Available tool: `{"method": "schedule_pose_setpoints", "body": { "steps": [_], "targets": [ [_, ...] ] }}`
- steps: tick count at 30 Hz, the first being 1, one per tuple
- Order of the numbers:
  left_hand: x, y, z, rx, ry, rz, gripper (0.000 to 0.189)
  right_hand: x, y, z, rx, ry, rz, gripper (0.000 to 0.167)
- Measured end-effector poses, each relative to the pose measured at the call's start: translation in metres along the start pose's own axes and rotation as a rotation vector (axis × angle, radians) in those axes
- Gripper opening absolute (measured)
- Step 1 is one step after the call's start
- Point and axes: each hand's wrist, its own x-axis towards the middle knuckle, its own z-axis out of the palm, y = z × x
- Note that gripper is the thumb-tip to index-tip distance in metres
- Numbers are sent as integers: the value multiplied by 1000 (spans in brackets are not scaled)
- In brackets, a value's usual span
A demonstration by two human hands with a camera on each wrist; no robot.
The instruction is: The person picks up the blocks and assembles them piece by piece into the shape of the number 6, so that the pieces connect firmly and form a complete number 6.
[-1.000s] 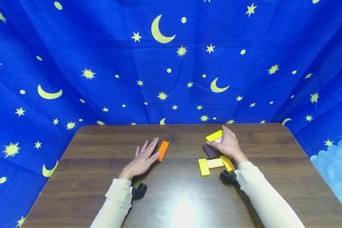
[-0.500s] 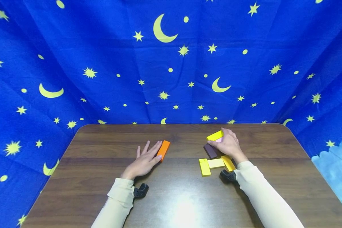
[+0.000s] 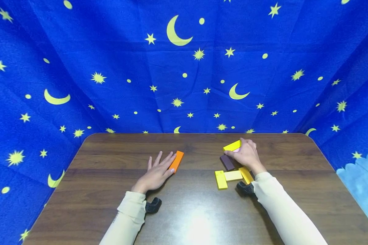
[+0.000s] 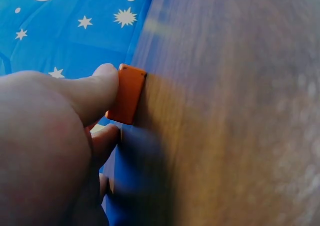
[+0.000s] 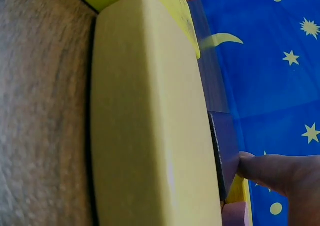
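My left hand (image 3: 151,176) lies by an orange block (image 3: 178,160), fingers spread and fairly straight; its thumb touches the block's near end and the index fingertip meets its left side. In the left wrist view the thumb presses against this orange block (image 4: 127,93). My right hand (image 3: 247,156) grips a yellow block (image 3: 232,145) at the far right, thumb near one end and index finger near the other. A pink block (image 3: 237,149) shows partly under that hand. Close to the thumb lies a dark purple block (image 3: 227,162). The remaining right fingers are hidden.
Nearer me, a cream block (image 3: 233,176) joins a yellow flat block (image 3: 221,180) and a golden block (image 3: 246,174), just ahead of the right wrist's black camera mount (image 3: 244,188). Behind the brown wooden table (image 3: 116,146) hangs a blue curtain (image 3: 135,68) with moons and stars.
The left index finger has swung right, up against the orange block. The right hand keeps its hold with hardly any movement. The whole head view has shifted slightly.
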Motion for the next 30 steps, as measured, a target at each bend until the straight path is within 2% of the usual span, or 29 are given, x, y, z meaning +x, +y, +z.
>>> {"method": "schedule_pose_setpoints", "body": {
  "steps": [13,20,30],
  "targets": [
    [0,1,1,-4,13,-10,57,0,-1,1,-34,34,-7,99],
    [1,1,2,-2,16,-4,58,0,-2,3,14,82,18,101],
    [2,0,3,14,1,-24,58,-3,-14,1,55,104,-32,99]
  ]
}}
